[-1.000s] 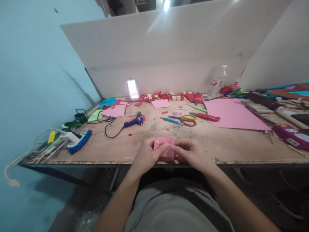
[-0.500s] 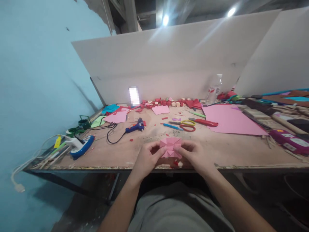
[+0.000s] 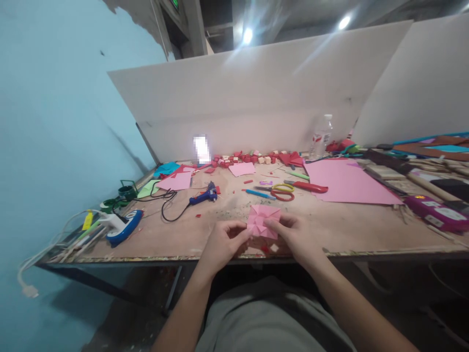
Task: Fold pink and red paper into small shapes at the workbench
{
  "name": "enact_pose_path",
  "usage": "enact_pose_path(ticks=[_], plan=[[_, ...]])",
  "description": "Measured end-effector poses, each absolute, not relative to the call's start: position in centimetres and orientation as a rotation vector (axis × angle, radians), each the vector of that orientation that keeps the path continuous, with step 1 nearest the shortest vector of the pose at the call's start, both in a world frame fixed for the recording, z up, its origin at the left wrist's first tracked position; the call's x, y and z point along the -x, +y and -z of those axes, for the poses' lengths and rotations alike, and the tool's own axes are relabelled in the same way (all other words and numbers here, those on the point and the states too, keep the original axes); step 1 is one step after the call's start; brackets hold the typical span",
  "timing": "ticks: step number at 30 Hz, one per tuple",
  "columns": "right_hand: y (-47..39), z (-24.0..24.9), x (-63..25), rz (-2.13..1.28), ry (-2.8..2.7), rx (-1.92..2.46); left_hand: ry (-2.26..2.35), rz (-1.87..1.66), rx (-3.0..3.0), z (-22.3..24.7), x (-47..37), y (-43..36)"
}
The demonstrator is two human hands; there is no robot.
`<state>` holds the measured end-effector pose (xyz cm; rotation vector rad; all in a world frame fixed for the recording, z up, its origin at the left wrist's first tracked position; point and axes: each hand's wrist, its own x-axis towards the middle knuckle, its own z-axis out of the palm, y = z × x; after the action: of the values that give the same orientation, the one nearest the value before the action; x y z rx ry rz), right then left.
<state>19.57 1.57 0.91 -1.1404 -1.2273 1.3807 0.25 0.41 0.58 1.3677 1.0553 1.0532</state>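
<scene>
A small square of pink paper (image 3: 264,215), creased with folds that meet near its middle, is held just above the front part of the table. My right hand (image 3: 297,235) pinches its right side, the thumb lying on the front face and the fingers behind. At the lower left edge, my left hand (image 3: 226,240) has thumb and forefinger closed on the paper. Small red and pale scraps lie below it. Beyond the hands are scissors (image 3: 282,195) with yellow and red handles, a blue pen (image 3: 261,194) and a red utility knife (image 3: 311,187).
A blue glue gun (image 3: 203,195) with a black cord lies left, near a blue-and-white power strip (image 3: 124,230). Pink sheets (image 3: 348,183) lie right, beside a purple device (image 3: 436,212). Small red and cream blocks (image 3: 252,157) line the back, with a plastic bottle (image 3: 322,137).
The pink paper has turned slightly and shifted a little to the right. My left thumb has slid from its face to its lower left edge. The view has shifted slightly.
</scene>
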Motion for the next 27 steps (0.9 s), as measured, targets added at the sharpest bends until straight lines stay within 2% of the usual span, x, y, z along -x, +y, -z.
enact_pose_path(ticks=[20, 27], plan=[[1.49, -1.49, -19.41, -1.418, -1.391, 1.111, 1.067, -1.146, -1.519, -0.44, -0.08, 0.93], [1.66, -1.21, -19.51, -1.396, -1.418, 1.116, 1.096, -1.295, -1.456, -0.53, -0.23, 0.72]])
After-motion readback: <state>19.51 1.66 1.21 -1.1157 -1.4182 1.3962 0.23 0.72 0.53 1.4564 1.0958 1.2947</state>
